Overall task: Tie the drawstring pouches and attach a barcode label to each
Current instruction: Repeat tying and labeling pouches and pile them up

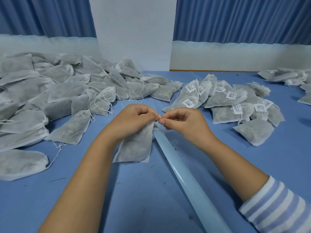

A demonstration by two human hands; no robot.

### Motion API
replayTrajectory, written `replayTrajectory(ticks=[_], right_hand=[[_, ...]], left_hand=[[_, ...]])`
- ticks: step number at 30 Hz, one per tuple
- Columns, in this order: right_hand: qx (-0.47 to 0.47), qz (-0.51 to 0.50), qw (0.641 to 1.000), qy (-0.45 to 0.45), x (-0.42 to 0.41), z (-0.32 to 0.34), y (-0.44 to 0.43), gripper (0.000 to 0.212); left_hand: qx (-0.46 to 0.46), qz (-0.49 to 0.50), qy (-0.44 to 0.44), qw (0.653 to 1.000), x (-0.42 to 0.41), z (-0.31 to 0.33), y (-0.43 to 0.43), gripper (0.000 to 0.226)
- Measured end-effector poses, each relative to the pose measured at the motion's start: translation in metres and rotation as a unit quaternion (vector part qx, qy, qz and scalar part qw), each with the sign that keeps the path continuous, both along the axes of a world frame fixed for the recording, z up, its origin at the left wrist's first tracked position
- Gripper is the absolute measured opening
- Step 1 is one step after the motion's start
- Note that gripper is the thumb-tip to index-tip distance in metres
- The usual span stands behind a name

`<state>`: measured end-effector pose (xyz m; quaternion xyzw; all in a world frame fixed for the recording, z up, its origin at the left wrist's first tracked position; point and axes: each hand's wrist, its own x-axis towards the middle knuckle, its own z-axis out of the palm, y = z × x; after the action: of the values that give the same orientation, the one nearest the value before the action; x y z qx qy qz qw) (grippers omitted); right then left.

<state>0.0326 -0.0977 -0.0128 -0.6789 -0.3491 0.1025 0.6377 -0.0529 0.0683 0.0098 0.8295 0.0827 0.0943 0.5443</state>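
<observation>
A person in a striped sleeve (pixel 276 209) works at a blue worktop (pixel 218 157), where a pale blue tube (pixel 185 179) lies diagonally. The left hand (pixel 134 118) and right hand (pixel 183 121), fingers curled, both pinch the drawstring (pixel 159 117) of a pouch (pixel 136 145) resting on the worktop beneath them, its barcode label (pixel 155 126) showing at the neck. Beyond lie unlabelled pouches (pixel 58 91), left, and labelled pouches (pixel 227 101), right.
</observation>
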Motion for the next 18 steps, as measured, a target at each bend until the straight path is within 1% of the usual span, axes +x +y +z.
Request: replayTrajectory(ticks=[3,7,10,13,16,18], right_hand=[[-0.011,0.002,1.0,0.004,0.0018,-0.0012,0.0001,0.006],[0.002,0.02,0.999,0.036,0.0031,-0.0012,0.0014,0.012],[0.018,0.022,0.998,0.047,0.0016,-0.0006,0.0032,0.012],[0.025,0.025,0.998,0.043,0.0006,0.0002,0.0036,0.013],[0.03,0.025,0.998,0.042,-0.0005,0.0018,0.0033,0.014],[0.031,0.021,0.998,0.045,-0.0012,0.0025,0.0031,0.013]], left_hand=[[0.013,0.008,0.002,1.0,0.001,-0.0008,0.0008,0.016],[0.052,0.018,-0.002,0.999,0.003,-0.0039,0.0028,0.009],[0.076,0.0,-0.013,0.997,0.0025,-0.0055,0.0022,0.017],[0.089,-0.018,-0.019,0.996,0.0023,-0.005,-0.0002,0.014],[0.106,0.007,-0.013,0.994,0.004,-0.0059,-0.0007,0.01],[0.107,0.018,-0.013,0.994,0.0053,-0.0072,-0.0011,0.013]])
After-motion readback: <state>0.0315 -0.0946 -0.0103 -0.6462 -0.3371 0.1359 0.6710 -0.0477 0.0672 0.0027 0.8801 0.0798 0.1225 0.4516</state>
